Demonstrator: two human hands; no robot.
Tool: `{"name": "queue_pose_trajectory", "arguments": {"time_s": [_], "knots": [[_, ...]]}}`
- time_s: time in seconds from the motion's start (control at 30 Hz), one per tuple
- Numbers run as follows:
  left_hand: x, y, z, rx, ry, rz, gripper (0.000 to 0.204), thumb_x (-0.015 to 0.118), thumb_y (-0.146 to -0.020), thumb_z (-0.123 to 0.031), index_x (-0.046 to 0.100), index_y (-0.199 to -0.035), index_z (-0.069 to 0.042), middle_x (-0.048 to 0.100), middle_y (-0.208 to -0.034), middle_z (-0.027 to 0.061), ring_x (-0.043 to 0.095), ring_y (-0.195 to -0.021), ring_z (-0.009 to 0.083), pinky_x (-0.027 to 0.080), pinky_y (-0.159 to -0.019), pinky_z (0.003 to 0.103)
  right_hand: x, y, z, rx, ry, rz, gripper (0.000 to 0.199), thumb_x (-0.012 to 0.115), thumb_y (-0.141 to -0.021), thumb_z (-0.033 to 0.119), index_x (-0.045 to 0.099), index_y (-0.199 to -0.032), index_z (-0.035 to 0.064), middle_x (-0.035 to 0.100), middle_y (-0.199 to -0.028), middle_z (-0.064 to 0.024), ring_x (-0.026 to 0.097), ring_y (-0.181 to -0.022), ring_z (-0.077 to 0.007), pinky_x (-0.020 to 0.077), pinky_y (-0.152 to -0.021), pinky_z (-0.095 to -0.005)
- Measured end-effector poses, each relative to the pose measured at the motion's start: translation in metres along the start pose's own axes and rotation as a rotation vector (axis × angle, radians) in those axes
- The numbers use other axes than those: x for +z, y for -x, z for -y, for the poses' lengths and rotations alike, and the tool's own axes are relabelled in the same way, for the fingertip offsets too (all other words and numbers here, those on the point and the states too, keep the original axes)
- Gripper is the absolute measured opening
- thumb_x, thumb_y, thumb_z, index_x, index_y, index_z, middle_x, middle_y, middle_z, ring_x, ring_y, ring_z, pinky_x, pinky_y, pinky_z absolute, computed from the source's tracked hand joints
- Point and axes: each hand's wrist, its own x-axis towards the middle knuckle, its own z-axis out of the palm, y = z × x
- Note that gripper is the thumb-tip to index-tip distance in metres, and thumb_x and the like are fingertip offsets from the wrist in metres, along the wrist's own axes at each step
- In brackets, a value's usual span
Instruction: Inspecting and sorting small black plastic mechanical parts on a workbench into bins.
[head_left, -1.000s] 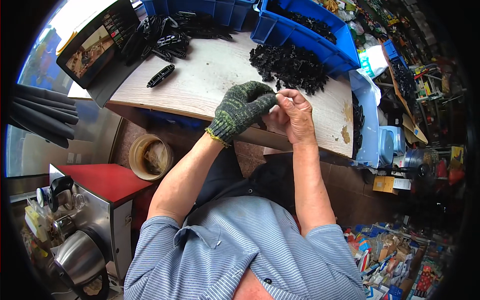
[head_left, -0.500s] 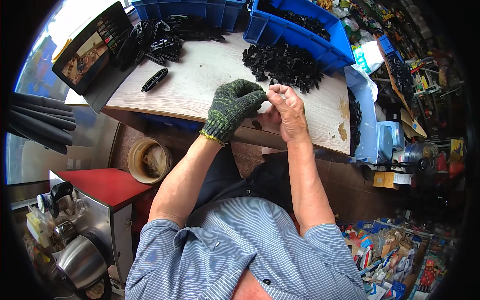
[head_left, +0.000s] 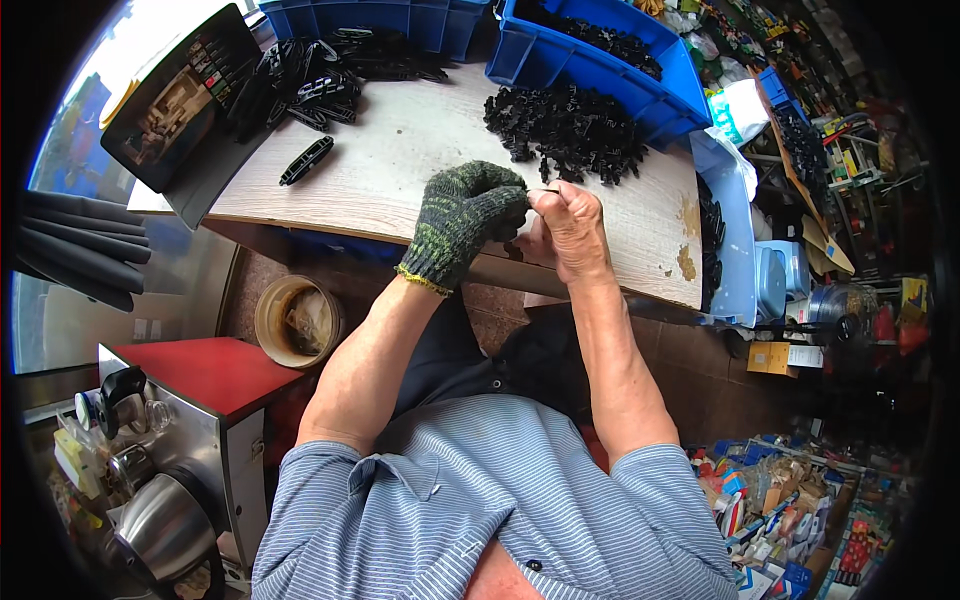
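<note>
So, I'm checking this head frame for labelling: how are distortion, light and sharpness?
Head view: strong fisheye, black corners, the wooden table edge bowing; bright daylight washes out the upper left; the gloved left hand and bare right hand are sharp mid-frame; the small thing pinched between them is too small to identify.

A wooden workbench (head_left: 400,170) with a pale, worn top occupies the 12 o'clock area. Daylight enters from a bright opening (head_left: 150,40) at 11 o'clock. A red-topped metal cabinet (head_left: 215,370) stands at 8 o'clock, with a round bucket (head_left: 295,320) on the brownish floor just beside it. Crowded storage shelving (head_left: 850,170) fills the 2 to 3 o'clock side.
</note>
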Motion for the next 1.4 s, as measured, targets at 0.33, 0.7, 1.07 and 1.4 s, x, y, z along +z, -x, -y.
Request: {"name": "queue_pose_trajectory", "arguments": {"time_s": [0.33, 0.7, 1.07, 1.4], "knots": [[0.001, 0.002, 0.015, 0.158, -0.183, -0.029, 0.030, 0.068, -0.094, -0.014, 0.063, -0.118, 0.002, 0.070, -0.099, 0.0110, 0.069, -0.087, 0.0170, 0.057, -0.070, 0.030, -0.020, 0.004, 0.000, -0.077, -0.173, -0.023, 0.034, 0.069, -0.088, 0.027, 0.051, -0.064, 0.0114, 0.043, -0.044, 0.0013, 0.054, -0.043, -0.0109, 0.0540, -0.048, -0.0292], [0.006, 0.006, 0.023, 0.241, -0.045, -0.063, 0.028, 0.069, -0.093, -0.011, 0.064, -0.118, 0.002, 0.070, -0.100, 0.0106, 0.068, -0.086, 0.0133, 0.058, -0.071, 0.028, -0.100, 0.000, 0.039, -0.007, -0.114, -0.679, 0.043, 0.079, -0.083, 0.033, 0.059, -0.103, 0.0003, 0.039, -0.043, -0.0016, 0.053, -0.044, -0.0194, 0.0606, -0.061, -0.0530], [0.001, 0.003, 0.037, 0.381, -0.258, -0.055, 0.024, 0.066, -0.095, -0.005, 0.065, -0.118, -0.001, 0.071, -0.102, 0.0072, 0.067, -0.088, 0.0116, 0.056, -0.075, 0.026, -0.030, -0.035, 0.033, 0.411, 0.487, -0.248, 0.037, 0.081, -0.082, 0.036, 0.065, -0.085, 0.0019, 0.038, -0.047, 0.0021, 0.040, -0.034, -0.0120, 0.0463, -0.036, -0.0341], [0.002, -0.005, 0.040, 0.600, -0.642, -0.080, 0.029, 0.070, -0.093, -0.014, 0.065, -0.118, 0.000, 0.072, -0.100, 0.0097, 0.068, -0.081, 0.0128, 0.056, -0.072, 0.026, -0.036, -0.029, 0.028, 0.366, 0.471, -0.211, 0.023, 0.074, -0.086, 0.025, 0.067, -0.087, 0.0037, 0.048, -0.052, -0.0009, 0.042, -0.035, -0.0117, 0.0460, -0.038, -0.0325]]}}
